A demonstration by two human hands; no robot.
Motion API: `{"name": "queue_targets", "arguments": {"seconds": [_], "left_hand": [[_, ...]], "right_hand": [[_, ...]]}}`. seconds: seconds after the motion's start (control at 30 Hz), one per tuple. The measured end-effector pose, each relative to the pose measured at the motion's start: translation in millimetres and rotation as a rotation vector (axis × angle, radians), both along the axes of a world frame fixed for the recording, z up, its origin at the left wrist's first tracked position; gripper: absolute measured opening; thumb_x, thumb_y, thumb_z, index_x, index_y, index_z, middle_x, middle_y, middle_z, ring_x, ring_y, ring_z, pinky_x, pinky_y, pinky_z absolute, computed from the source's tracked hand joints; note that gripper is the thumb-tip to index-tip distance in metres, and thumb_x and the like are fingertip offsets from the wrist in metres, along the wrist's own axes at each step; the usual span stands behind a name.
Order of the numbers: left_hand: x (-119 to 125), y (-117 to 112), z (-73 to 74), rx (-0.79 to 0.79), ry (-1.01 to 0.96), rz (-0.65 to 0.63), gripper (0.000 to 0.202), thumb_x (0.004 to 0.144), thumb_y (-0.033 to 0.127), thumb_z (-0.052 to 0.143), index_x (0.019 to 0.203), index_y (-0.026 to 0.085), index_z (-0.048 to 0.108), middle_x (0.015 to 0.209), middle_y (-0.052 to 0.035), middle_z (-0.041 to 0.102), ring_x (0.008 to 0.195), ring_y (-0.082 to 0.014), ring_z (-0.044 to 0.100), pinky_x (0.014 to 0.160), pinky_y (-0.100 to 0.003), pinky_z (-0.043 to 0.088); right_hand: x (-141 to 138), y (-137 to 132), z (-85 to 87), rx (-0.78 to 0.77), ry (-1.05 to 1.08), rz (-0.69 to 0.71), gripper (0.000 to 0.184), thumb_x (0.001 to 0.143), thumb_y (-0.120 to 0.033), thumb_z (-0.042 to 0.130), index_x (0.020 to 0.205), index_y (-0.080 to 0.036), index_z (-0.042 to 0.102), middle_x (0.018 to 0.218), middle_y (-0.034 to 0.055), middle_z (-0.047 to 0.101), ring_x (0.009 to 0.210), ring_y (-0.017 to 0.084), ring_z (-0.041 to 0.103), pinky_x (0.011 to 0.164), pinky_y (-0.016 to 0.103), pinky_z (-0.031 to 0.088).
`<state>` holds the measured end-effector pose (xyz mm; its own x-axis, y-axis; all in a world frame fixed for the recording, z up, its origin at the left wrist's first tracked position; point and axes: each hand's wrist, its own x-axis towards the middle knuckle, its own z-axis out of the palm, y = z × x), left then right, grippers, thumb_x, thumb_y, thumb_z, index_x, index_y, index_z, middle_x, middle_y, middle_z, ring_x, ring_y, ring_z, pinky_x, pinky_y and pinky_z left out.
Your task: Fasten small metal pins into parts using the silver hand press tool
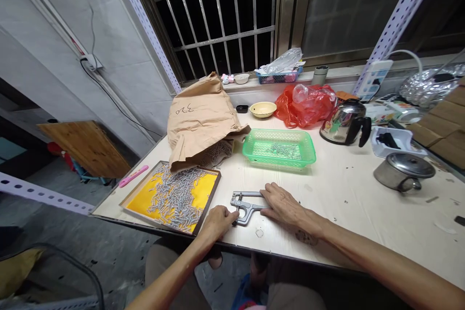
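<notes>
A grey metal hand tool point(247, 208) with two long arms and a small spring near its front lies on the table close to its front edge. Around the rear ends of its arms, my right hand point(285, 206) is closed. At the tool's front end my left hand point(217, 224) is closed in a pinch; what sits between its fingertips is too small to make out. Left of that hand, a shallow tray point(215, 189) with a yellow bottom holds a heap of small silvery metal pieces point(174, 198). Behind the tool stands a green plastic basket point(279, 160) with several similar pieces inside.
A brown paper bag point(201, 111) leans over the tray's back edge. A pink-handled item point(133, 176) lies left of the tray. Further back are a cream bowl point(263, 109) and a red plastic bag point(305, 106). To the right stand a kettle point(343, 123) and a lidded metal pot point(403, 172).
</notes>
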<state>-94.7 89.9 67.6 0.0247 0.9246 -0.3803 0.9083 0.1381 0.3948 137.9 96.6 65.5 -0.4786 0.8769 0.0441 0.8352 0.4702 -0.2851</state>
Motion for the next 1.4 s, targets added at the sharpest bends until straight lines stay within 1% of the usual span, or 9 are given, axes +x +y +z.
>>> {"name": "queue_targets", "arguments": {"seconds": [0.2,0.3,0.43,0.67,0.83,0.93,1.2,1.3,1.4], "left_hand": [[-1.1,-2.9,5.9,0.016,0.008,-0.007,0.042,0.082,0.051,0.044,0.063,0.016,0.058,0.051,-0.0008,0.055,0.050,-0.0137,0.054,0.049,-0.023,0.035],[1.8,-1.9,9.5,0.014,0.054,-0.030,0.035,0.078,0.048,0.051,0.066,0.017,0.060,0.055,-0.0017,0.059,0.051,-0.0142,0.056,0.049,-0.023,0.035],[16.8,10.3,20.1,-0.101,0.133,-0.075,0.021,0.072,0.036,0.055,0.068,0.016,0.063,0.053,-0.0028,0.060,0.047,-0.0153,0.057,0.048,-0.024,0.039],[32.2,25.3,26.7,-0.341,0.058,-0.122,0.013,0.070,0.027,0.057,0.064,0.016,0.061,0.046,0.0014,0.052,0.046,-0.0163,0.057,0.049,-0.026,0.046],[7.3,10.6,30.1,0.061,0.285,-0.421,0.014,0.077,0.016,0.050,0.074,0.016,0.063,0.079,-0.0084,0.065,0.075,-0.0202,0.064,0.070,-0.029,0.046],[1.3,19.7,44.5,0.176,0.377,-0.465,0.019,0.083,0.015,0.045,0.079,0.016,0.064,0.088,-0.0111,0.064,0.082,-0.0215,0.063,0.072,-0.029,0.043],[58.8,86.4,130.4,0.643,-0.004,-0.371,0.027,0.089,0.029,0.048,0.111,0.021,0.061,0.095,-0.0047,0.065,0.087,-0.0169,0.059,0.076,-0.025,0.040],[34.9,93.0,128.1,0.615,0.091,-0.334,0.024,0.089,0.028,0.046,0.102,0.022,0.065,0.095,-0.0035,0.067,0.089,-0.0175,0.060,0.073,-0.025,0.039],[-15.6,87.0,102.7,0.486,0.286,-0.212,0.024,0.088,0.024,0.045,0.087,0.021,0.069,0.089,-0.0042,0.067,0.086,-0.0186,0.061,0.068,-0.024,0.038]], "right_hand": [[19.4,-2.8,-1.1,-0.020,0.065,0.009,0.081,0.068,-0.061,0.064,0.131,-0.014,0.043,0.120,0.0143,0.049,0.107,0.029,0.042,0.088,0.042,0.036],[23.6,-11.8,-0.8,0.048,0.099,0.021,0.063,0.072,-0.053,0.065,0.122,-0.018,0.051,0.127,0.0132,0.045,0.115,0.029,0.037,0.093,0.043,0.032],[10.9,-19.1,4.7,0.091,0.028,0.059,0.017,0.084,-0.035,0.058,0.092,-0.021,0.063,0.106,0.0081,0.055,0.101,0.024,0.043,0.084,0.037,0.034],[5.7,-14.3,10.3,0.090,-0.092,0.015,0.017,0.092,-0.024,0.047,0.081,-0.020,0.059,0.086,0.0040,0.060,0.082,0.019,0.047,0.072,0.034,0.029],[27.7,-18.4,4.7,0.076,-0.070,0.055,0.016,0.092,-0.022,0.046,0.081,-0.020,0.057,0.086,0.0020,0.060,0.082,0.018,0.048,0.072,0.033,0.028],[33.7,-21.4,1.3,0.081,-0.038,0.011,0.016,0.092,-0.020,0.047,0.079,-0.021,0.057,0.086,0.0012,0.059,0.082,0.018,0.048,0.070,0.032,0.029],[27.9,-25.1,-3.6,0.090,0.023,-0.069,0.015,0.089,-0.018,0.050,0.075,-0.021,0.055,0.084,0.0015,0.057,0.080,0.018,0.049,0.067,0.031,0.033],[29.0,-27.0,-9.0,0.089,0.035,-0.069,0.015,0.088,-0.018,0.050,0.075,-0.021,0.055,0.083,0.0024,0.056,0.079,0.019,0.049,0.066,0.031,0.034],[30.4,-27.1,-15.6,0.092,0.035,-0.047,0.015,0.089,-0.018,0.049,0.076,-0.022,0.055,0.083,0.0033,0.056,0.078,0.020,0.050,0.065,0.033,0.035]]}}
